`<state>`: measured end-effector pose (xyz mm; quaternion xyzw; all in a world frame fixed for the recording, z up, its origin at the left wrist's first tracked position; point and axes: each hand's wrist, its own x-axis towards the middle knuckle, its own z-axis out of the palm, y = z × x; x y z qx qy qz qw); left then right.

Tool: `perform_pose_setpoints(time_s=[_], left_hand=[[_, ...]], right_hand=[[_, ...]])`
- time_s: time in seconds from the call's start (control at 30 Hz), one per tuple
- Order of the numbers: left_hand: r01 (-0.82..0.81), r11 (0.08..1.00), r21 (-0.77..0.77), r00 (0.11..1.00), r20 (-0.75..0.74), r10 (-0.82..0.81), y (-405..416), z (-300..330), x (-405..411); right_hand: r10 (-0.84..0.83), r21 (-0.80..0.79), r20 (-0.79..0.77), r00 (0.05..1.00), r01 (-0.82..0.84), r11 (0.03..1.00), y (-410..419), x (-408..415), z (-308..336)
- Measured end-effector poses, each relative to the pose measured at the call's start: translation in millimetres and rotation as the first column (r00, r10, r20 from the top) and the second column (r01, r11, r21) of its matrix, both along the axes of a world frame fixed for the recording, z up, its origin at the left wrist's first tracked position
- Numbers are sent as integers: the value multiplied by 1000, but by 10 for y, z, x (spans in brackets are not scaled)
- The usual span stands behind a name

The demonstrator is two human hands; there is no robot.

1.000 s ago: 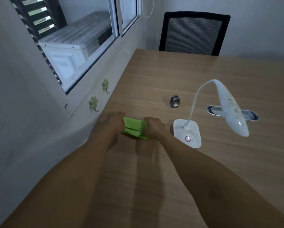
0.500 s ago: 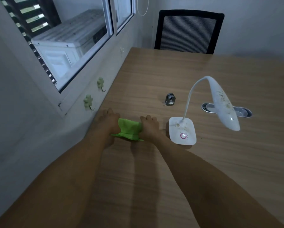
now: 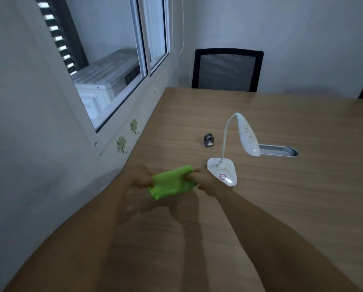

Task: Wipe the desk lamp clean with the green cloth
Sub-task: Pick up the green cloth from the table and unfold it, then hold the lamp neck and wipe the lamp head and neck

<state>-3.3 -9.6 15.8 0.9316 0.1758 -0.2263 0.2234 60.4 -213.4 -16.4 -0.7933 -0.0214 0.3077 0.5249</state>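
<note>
— What are the hands doing on your end?

— I see both forearms reaching forward over the wooden desk (image 3: 281, 207). My left hand (image 3: 138, 178) is closed on the left edge of the green cloth (image 3: 172, 183), knuckles up. My right hand (image 3: 210, 183) is clenched on the cloth's right edge, just left of the desk lamp (image 3: 222, 170) base. The cloth is stretched between them, raised off the desk.

— And the lamp?

— It stands upright, neck curved over, its speckled head (image 3: 249, 135) pointing down to the right. A small metal ring (image 3: 209, 140) sits just behind and left of the lamp; a cable slot (image 3: 278, 150) lies right of it.
</note>
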Motion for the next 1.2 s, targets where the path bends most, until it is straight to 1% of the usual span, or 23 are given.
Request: perform_pose_setpoints(time_s=[0.07, 0.1, 0.17, 0.23, 0.3, 0.37, 0.4, 0.47, 0.57, 0.67, 0.77, 0.83, 0.87, 0.93, 1.0, 1.07, 1.13, 1.2], left_hand=[[-94, 975, -202, 996, -25, 91, -142, 62, -79], [-153, 940, -307, 988, -41, 147, -231, 119, -130], [-222, 857, -465, 975, -87, 205, -375, 183, -189], [-260, 772, -580, 965, -124, 232, -445, 165, -192], [-291, 699, -653, 954, -143, 264, -472, 80, -154], [-321, 649, -690, 943, -169, 286, -533, 39, -141], [-319, 644, -695, 944, -173, 280, -580, 22, -139], [-335, 638, -693, 940, -196, 281, -699, 15, -168], [-361, 636, -682, 929, -205, 308, -811, -59, -165], [-349, 687, -638, 936, -206, 284, -907, -121, -117], [-325, 740, -590, 945, -162, 285, -1048, -11, -39], [-304, 757, -578, 941, -60, 333, -1137, 151, 52], [-294, 746, -598, 933, -9, 360, -1178, 253, 110], [-248, 710, -659, 915, 80, 394, -1267, 474, 253], [-194, 675, -712, 888, 165, 430, -1366, 695, 414], [-127, 662, -739, 854, 258, 452, -1474, 886, 565], [-64, 668, -741, 834, 328, 443, -1587, 1039, 688], [-18, 667, -744, 834, 357, 421, -1673, 1139, 785]], right_hand=[[-78, 174, -187, 979, 111, 978, -162, -55, 36], [-100, 271, -254, 962, 170, 947, -235, -79, 43], [-154, 438, -351, 924, 307, 845, -373, -125, 25], [-139, 514, -413, 900, 356, 781, -494, -191, -13], [-73, 551, -435, 897, 330, 766, -590, -287, -41], [-23, 566, -442, 897, 299, 768, -614, -395, -49], [-19, 566, -443, 896, 296, 769, -610, -439, -52], [-63, 543, -425, 903, 310, 780, -591, -492, -63], [-172, 492, -386, 906, 360, 792, -601, -501, -93], [-270, 463, -365, 891, 425, 778, -705, -468, -92], [-427, 389, -341, 838, 539, 747, -959, -420, -45], [-521, 322, -232, 821, 570, 756, -1206, -390, 61], [-552, 266, -154, 820, 572, 776, -1333, -370, 133], [-556, 188, 6, 831, 546, 817, -1582, -329, 337], [-486, 140, 173, 857, 467, 873, -1791, -252, 600], [-389, 56, 364, 846, 397, 916, -1939, -159, 855], [-288, -33, 553, 782, 366, 930, -2013, -118, 1124], [-184, -73, 696, 694, 323, 944, -2001, -109, 1370]])
